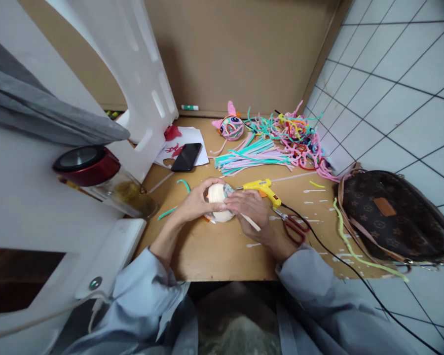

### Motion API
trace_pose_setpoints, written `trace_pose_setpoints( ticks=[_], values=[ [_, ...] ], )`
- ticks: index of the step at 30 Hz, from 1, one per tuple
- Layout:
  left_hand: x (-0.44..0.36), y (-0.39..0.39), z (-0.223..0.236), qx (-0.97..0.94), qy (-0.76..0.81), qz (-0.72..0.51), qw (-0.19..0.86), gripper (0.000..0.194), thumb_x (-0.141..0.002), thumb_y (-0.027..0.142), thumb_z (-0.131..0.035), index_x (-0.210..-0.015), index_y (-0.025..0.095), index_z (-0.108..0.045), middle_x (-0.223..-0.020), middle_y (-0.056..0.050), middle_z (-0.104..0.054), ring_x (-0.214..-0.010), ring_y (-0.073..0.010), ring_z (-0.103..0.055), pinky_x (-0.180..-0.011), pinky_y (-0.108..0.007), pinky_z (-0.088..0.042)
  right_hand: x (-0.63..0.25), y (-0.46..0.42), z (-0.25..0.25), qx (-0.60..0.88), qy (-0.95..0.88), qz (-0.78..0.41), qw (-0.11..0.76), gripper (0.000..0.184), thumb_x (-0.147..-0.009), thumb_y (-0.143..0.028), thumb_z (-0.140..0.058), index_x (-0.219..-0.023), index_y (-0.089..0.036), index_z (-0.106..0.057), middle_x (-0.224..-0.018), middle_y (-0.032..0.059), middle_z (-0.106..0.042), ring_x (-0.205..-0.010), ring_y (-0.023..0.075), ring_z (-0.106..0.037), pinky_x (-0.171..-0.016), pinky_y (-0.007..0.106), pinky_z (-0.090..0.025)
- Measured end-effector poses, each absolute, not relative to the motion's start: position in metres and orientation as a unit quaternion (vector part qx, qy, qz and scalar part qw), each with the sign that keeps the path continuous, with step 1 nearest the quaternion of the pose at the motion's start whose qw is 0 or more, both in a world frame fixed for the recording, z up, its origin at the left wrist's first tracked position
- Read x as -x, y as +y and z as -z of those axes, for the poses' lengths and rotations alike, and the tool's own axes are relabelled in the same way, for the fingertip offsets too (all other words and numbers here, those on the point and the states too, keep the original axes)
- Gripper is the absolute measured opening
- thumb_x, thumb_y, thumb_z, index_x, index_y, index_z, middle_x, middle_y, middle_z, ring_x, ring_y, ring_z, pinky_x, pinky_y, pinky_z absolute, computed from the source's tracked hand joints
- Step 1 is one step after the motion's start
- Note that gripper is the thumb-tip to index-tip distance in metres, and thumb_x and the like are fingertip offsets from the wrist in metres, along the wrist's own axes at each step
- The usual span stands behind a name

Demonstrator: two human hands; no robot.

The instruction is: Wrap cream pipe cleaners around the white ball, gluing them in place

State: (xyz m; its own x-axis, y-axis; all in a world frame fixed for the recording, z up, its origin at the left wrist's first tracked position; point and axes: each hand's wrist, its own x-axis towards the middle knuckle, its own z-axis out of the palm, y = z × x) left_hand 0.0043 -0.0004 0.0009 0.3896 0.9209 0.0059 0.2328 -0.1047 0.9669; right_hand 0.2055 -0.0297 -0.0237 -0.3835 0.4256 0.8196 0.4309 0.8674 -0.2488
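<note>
Ball [217, 196] in both hands, mid-desk

Cream-wrapped, w/ pale teal at its R end; it's held just above the desk or on it, can't tell which. L hand [195, 203] is curled round it, thumb across the front, gripping. R hand [250, 208] has bent fingers close together against the teal end; can't tell if they pinch anything. Cream strip [252, 223] sticks out under that hand.

Yellow glue gun [259, 185] lies just beyond R hand, w/ red-handled scissors [295, 230] to its right. Farther back: teal & pink stems [257, 157] in a bundle, tangled pile [299, 130] behind, eared toy [232, 127] nr them. Phone [186, 157] is partly on white paper [202, 148], back left. Red-lid jar [129, 197] far left, brown bag [403, 219] far right.
</note>
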Motion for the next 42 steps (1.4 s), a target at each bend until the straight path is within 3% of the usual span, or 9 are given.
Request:
trace_pose_setpoints(
  ticks=[8,17,22,26,29,34,39,42],
  values=[
    [-0.003,0.0,0.004,-0.668,0.426,-0.367,0.488,0.068,-0.073,0.069,-0.067,-0.116,0.017,-0.059,-0.109,-0.008,-0.066,-0.092,-0.0215,-0.061,-0.08,-0.03,-0.053,-0.205,-0.029,0.024,0.255,-0.829,0.014,0.497,0.021,-0.093,-0.014,-0.048,-0.098,-0.024,-0.066,-0.1,0.0049,-0.078,-0.102,0.0155,-0.072,-0.09,0.036,-0.049],
    [-0.002,0.0,0.005,-0.682,0.428,-0.361,0.47,0.066,-0.08,0.072,-0.058,-0.116,0.017,-0.06,-0.108,-0.008,-0.067,-0.094,-0.0215,-0.061,-0.083,-0.029,-0.051,-0.203,-0.028,0.029,0.244,-0.829,0.003,0.503,0.023,-0.092,-0.012,-0.048,-0.099,-0.024,-0.066,-0.1,0.0049,-0.078,-0.099,0.0155,-0.072,-0.089,0.036,-0.05],
    [-0.002,0.001,0.009,-0.693,0.433,-0.358,0.453,0.067,-0.083,0.072,-0.055,-0.121,0.017,-0.059,-0.118,-0.01,-0.066,-0.105,-0.0244,-0.061,-0.094,-0.035,-0.05,-0.203,-0.029,0.025,0.223,-0.825,-0.008,0.519,0.023,-0.093,-0.012,-0.047,-0.1,-0.022,-0.067,-0.102,0.0073,-0.077,-0.101,0.0158,-0.072,-0.088,0.036,-0.054],
    [-0.004,0.002,0.008,-0.71,0.423,-0.391,0.405,0.061,-0.083,0.07,-0.056,-0.113,0.018,-0.065,-0.13,-0.013,-0.061,-0.123,-0.0283,-0.056,-0.109,-0.04,-0.041,-0.204,-0.029,0.027,0.237,-0.824,-0.022,0.514,0.024,-0.095,-0.014,-0.046,-0.097,-0.023,-0.068,-0.102,0.0062,-0.077,-0.1,0.0156,-0.072,-0.09,0.036,-0.058],
    [-0.006,0.002,0.006,-0.719,0.414,-0.41,0.38,0.056,-0.084,0.067,-0.059,-0.11,0.018,-0.069,-0.131,-0.014,-0.06,-0.126,-0.0293,-0.054,-0.112,-0.043,-0.039,-0.204,-0.028,0.03,0.226,-0.817,-0.035,0.53,0.023,-0.094,-0.012,-0.048,-0.101,-0.022,-0.067,-0.103,0.0063,-0.077,-0.103,0.0158,-0.072,-0.092,0.036,-0.059],
    [-0.007,0.002,0.008,-0.718,0.392,-0.436,0.376,0.048,-0.083,0.057,-0.066,-0.109,0.017,-0.069,-0.121,-0.013,-0.065,-0.117,-0.0277,-0.06,-0.107,-0.041,-0.043,-0.204,-0.029,0.03,0.218,-0.812,-0.025,0.541,0.023,-0.093,-0.01,-0.05,-0.104,-0.022,-0.066,-0.104,0.0075,-0.077,-0.102,0.0165,-0.072,-0.093,0.037,-0.059],
    [-0.008,0.0,0.016,-0.668,0.399,-0.46,0.428,0.056,-0.078,0.052,-0.075,-0.122,0.019,-0.062,-0.121,-0.011,-0.066,-0.105,-0.0252,-0.064,-0.094,-0.038,-0.051,-0.204,-0.029,0.03,0.221,-0.812,-0.027,0.539,0.023,-0.093,-0.011,-0.049,-0.105,-0.022,-0.066,-0.103,0.0075,-0.077,-0.102,0.0168,-0.072,-0.092,0.037,-0.06],
    [-0.008,0.001,0.019,-0.656,0.383,-0.479,0.441,0.055,-0.076,0.049,-0.078,-0.12,0.02,-0.062,-0.123,-0.011,-0.066,-0.107,-0.0247,-0.064,-0.096,-0.037,-0.051,-0.204,-0.029,0.031,0.228,-0.811,-0.027,0.537,0.023,-0.094,-0.012,-0.049,-0.104,-0.023,-0.066,-0.103,0.0069,-0.077,-0.102,0.0167,-0.072,-0.092,0.037,-0.061]
  ],
)
